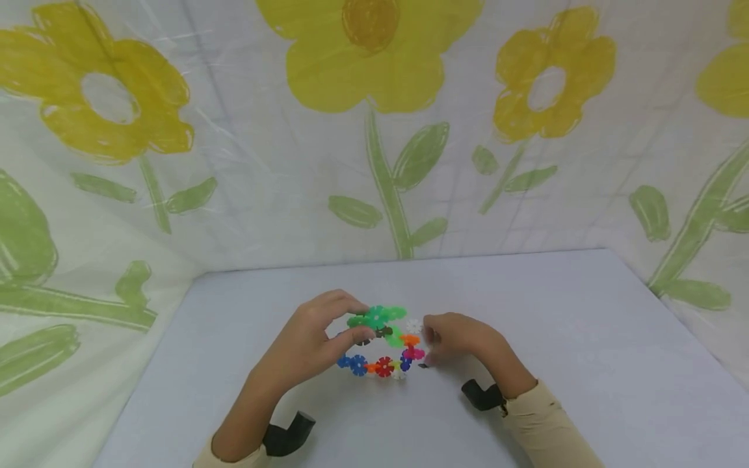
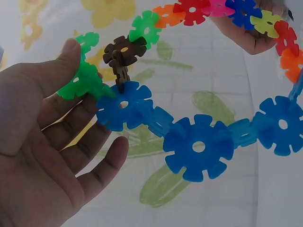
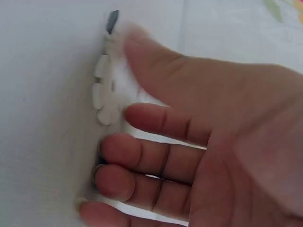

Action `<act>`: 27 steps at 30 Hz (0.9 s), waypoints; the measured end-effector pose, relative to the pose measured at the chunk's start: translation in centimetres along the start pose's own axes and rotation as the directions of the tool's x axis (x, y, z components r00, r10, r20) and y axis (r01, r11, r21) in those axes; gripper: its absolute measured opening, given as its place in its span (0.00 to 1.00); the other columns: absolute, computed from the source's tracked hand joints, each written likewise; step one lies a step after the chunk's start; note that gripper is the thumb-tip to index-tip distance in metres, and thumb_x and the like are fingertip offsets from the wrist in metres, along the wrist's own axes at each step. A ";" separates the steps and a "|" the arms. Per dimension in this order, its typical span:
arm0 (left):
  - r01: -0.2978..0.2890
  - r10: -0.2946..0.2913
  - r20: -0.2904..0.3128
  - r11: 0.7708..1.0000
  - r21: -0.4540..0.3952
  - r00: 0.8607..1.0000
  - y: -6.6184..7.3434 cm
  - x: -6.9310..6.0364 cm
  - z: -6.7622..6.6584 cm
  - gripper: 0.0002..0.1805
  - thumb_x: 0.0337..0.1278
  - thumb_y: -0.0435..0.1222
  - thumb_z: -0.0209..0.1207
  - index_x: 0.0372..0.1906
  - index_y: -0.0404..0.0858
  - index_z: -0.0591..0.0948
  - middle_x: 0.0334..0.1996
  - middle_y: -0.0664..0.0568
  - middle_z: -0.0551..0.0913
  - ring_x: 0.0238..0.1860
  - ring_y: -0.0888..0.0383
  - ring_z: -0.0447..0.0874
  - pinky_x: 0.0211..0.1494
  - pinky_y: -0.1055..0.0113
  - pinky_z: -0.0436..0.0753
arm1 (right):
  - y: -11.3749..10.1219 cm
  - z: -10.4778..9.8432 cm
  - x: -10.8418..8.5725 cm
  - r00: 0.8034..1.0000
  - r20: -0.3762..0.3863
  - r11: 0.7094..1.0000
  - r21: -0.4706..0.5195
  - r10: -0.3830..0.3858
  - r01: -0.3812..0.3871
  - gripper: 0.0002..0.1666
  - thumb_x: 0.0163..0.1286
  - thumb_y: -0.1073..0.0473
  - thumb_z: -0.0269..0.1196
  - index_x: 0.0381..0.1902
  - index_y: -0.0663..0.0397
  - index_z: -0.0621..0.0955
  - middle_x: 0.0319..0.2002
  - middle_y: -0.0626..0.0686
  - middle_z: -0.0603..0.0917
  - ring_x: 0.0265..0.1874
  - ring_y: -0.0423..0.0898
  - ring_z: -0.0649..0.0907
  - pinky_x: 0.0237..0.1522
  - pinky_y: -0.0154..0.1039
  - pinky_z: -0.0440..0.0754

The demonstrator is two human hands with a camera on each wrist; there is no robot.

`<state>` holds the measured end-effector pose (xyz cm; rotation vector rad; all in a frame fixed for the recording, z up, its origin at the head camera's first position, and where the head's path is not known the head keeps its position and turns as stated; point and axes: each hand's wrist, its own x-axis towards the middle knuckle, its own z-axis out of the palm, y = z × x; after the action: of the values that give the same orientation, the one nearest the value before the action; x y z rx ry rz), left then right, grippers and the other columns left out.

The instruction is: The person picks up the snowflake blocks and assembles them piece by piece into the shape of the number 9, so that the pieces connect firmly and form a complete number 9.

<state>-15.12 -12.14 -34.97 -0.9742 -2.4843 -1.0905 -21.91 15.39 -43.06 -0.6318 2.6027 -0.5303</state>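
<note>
A closed loop of plastic snowflake building discs (image 1: 384, 366) stands raised above the table in the head view. My left hand (image 1: 310, 338) pinches its green discs (image 2: 78, 85) between thumb and index finger; the other fingers are loosely bent. In the left wrist view, brown discs (image 2: 124, 49) and several blue discs (image 2: 199, 147) join on beside the green ones. My right hand (image 1: 459, 335) is just right of the loop, low over the table. A white snowflake disc (image 3: 105, 90), seen edge-on, is at its fingertips. Its thumb is blurred, so the grip is unclear.
A small dark piece (image 3: 112, 22) lies close to the right thumb tip. The pale table (image 1: 263, 286) ends at a hanging sheet (image 1: 263, 214) painted with yellow flowers. Black curved mounts (image 1: 289, 434) stick out at both wrists.
</note>
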 end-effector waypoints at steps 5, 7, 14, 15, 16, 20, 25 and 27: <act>0.006 -0.006 0.007 1.000 -0.005 1.000 -0.1 0.0 0.0 0.16 0.53 0.40 0.74 0.47 0.42 0.86 0.42 0.62 0.84 0.45 0.65 0.82 0.48 0.66 0.84 | -0.4 -0.1 -0.2 1.000 0.002 1.000 -0.008 -0.020 0.020 0.19 0.55 0.61 0.78 0.33 0.49 0.76 0.27 0.46 0.75 0.30 0.45 0.75 0.34 0.42 0.77; 0.016 -0.016 0.015 1.000 -0.007 1.000 -0.1 0.0 0.1 0.16 0.54 0.40 0.73 0.48 0.42 0.85 0.42 0.63 0.84 0.45 0.66 0.81 0.48 0.67 0.84 | -0.5 -0.1 -0.2 1.000 0.000 1.000 -0.018 -0.016 0.016 0.18 0.56 0.62 0.77 0.32 0.49 0.76 0.27 0.46 0.75 0.30 0.45 0.75 0.33 0.42 0.77; 0.056 -0.056 0.033 0.998 0.014 0.998 0.0 -0.1 0.2 0.15 0.60 0.40 0.69 0.50 0.43 0.84 0.43 0.62 0.85 0.47 0.65 0.82 0.50 0.64 0.84 | -0.9 -2.2 -1.4 0.994 -0.060 0.976 0.192 -0.088 0.098 0.08 0.69 0.61 0.67 0.38 0.51 0.76 0.25 0.48 0.79 0.23 0.46 0.79 0.25 0.40 0.82; 0.061 -0.061 0.036 0.998 0.017 0.997 0.0 -0.1 0.2 0.14 0.61 0.40 0.68 0.51 0.43 0.84 0.43 0.62 0.85 0.47 0.65 0.82 0.50 0.64 0.84 | -1.0 -2.7 -1.7 0.989 -0.097 0.957 0.259 -0.113 0.135 0.07 0.70 0.61 0.66 0.40 0.51 0.76 0.24 0.49 0.80 0.21 0.47 0.80 0.24 0.40 0.83; 0.065 -0.066 0.041 0.998 0.017 0.997 0.1 -0.1 0.2 0.14 0.62 0.39 0.68 0.51 0.42 0.84 0.43 0.62 0.85 0.47 0.64 0.82 0.50 0.64 0.84 | -1.1 -3.2 -2.0 0.979 -0.142 0.930 0.319 -0.144 0.183 0.07 0.71 0.60 0.65 0.42 0.52 0.76 0.23 0.50 0.80 0.19 0.47 0.80 0.23 0.40 0.83; 0.069 -0.069 0.044 0.998 0.017 0.997 0.2 0.0 0.2 0.13 0.63 0.39 0.67 0.51 0.42 0.84 0.42 0.61 0.85 0.46 0.64 0.82 0.50 0.64 0.84 | -2.0 -4.8 -3.5 0.920 -0.322 0.760 0.534 -0.222 0.370 0.07 0.76 0.60 0.60 0.48 0.57 0.77 0.21 0.55 0.78 0.16 0.49 0.76 0.20 0.40 0.81; 0.054 -0.054 0.031 0.999 0.007 0.998 0.2 0.0 0.3 0.14 0.61 0.39 0.68 0.51 0.42 0.84 0.42 0.62 0.84 0.46 0.66 0.82 0.51 0.64 0.83 | -3.4 -5.7 -5.1 0.856 -0.385 0.524 0.678 -0.344 0.516 0.11 0.79 0.65 0.53 0.55 0.61 0.74 0.22 0.58 0.73 0.17 0.50 0.72 0.18 0.36 0.77; 0.045 -0.045 0.031 0.999 0.001 0.999 0.2 0.0 0.4 0.15 0.61 0.40 0.69 0.51 0.42 0.83 0.42 0.63 0.84 0.45 0.66 0.82 0.51 0.64 0.83 | -3.8 -5.7 -5.5 0.832 -0.385 0.463 0.699 -0.399 0.545 0.11 0.78 0.67 0.52 0.56 0.61 0.72 0.22 0.58 0.72 0.17 0.51 0.72 0.18 0.35 0.76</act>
<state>-14.97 -11.79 -35.10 -0.9468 -2.5423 -1.0969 -18.77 16.48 -34.86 -0.9987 1.9193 -1.8639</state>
